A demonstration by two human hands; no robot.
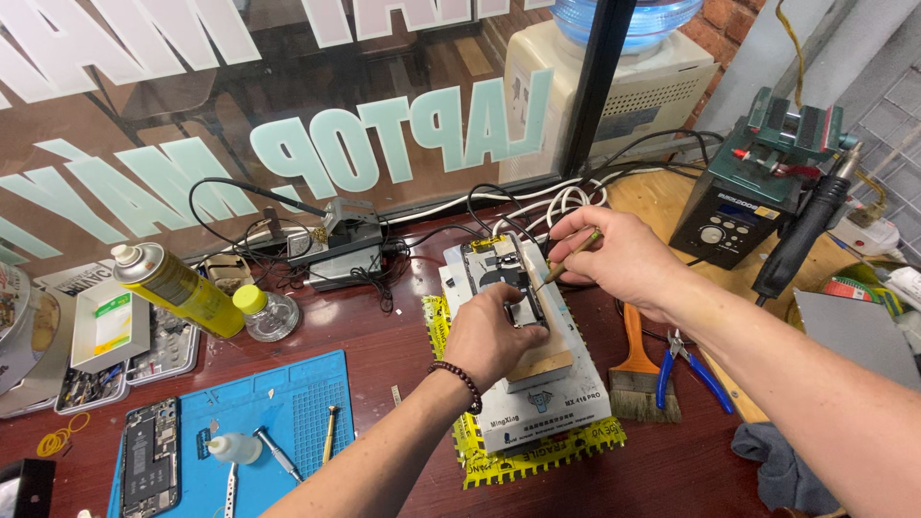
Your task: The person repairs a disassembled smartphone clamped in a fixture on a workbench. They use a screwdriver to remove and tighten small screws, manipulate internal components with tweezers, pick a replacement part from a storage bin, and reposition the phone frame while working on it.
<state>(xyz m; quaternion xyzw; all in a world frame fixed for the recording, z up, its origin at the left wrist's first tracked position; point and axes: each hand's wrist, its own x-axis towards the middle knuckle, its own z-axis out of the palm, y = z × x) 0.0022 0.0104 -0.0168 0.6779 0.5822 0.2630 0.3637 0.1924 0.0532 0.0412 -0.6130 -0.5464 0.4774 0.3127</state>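
Slippage looks like the main risk: the thin tool [568, 257] is pinched near its top by the right hand [614, 254], so its tip could skid across the opened phone [507, 278] and scratch parts if pressed hard. The left hand [494, 336] lies curled, palm down, fingers pressing the phone onto the white heating block [547, 408] beneath both hands. The right wrist is cocked, forearm reaching in from the right.
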